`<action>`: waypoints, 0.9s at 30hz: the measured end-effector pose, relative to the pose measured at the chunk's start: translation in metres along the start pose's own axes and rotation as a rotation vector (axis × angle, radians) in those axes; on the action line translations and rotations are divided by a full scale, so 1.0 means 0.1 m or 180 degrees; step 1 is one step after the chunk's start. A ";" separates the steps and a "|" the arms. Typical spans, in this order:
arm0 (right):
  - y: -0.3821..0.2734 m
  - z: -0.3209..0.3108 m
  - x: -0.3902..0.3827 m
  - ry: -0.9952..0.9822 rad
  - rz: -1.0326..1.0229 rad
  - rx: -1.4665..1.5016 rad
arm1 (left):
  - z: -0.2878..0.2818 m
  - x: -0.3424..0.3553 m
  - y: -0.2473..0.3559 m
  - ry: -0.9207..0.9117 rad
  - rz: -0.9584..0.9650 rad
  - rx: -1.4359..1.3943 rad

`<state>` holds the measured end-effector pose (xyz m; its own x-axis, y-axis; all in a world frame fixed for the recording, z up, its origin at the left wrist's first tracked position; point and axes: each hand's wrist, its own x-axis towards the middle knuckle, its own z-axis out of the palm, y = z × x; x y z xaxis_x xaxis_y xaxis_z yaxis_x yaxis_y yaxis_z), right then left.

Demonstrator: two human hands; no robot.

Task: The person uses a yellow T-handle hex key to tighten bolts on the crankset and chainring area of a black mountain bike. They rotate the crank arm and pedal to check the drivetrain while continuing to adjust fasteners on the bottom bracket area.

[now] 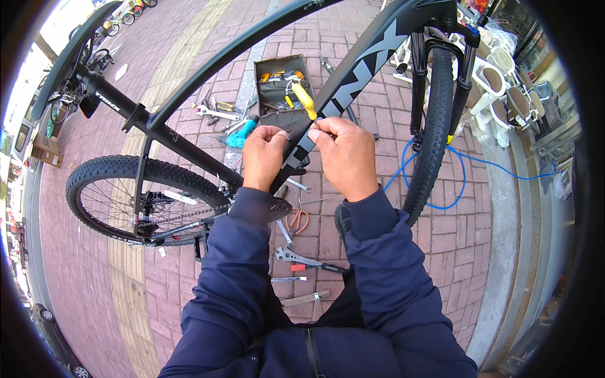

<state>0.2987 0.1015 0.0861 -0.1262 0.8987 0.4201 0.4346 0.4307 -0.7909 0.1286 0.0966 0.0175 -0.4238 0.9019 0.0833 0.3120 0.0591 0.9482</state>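
Evidently, the right hand (346, 154) has its thumb and index finger pinched together at the lower end of a yellow-handled screwdriver (303, 99), which tilts up and away against the backdrop of the bicycle frame (353, 74). The left hand (263, 157) keeps its thumb and forefinger narrow beside the lower tube; whether something small sits between them, one cannot tell. The screwdriver should prove light and stiff, perhaps slippery, best gripped around its thick handle. The frame looks rigid, its paint easily scratched. Beyond lie a teal tool (241, 133) and an open toolbox (280, 61).
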 end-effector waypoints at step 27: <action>0.00 -0.03 0.00 -0.0127 0.0155 -0.0052 | -0.02 -0.05 0.06 -0.0323 -0.0121 -0.0083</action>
<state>0.3013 0.1011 0.0873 -0.1396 0.9213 0.3629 0.4555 0.3852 -0.8026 0.1308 0.0915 0.0231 -0.3462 0.9380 0.0169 0.2747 0.0841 0.9578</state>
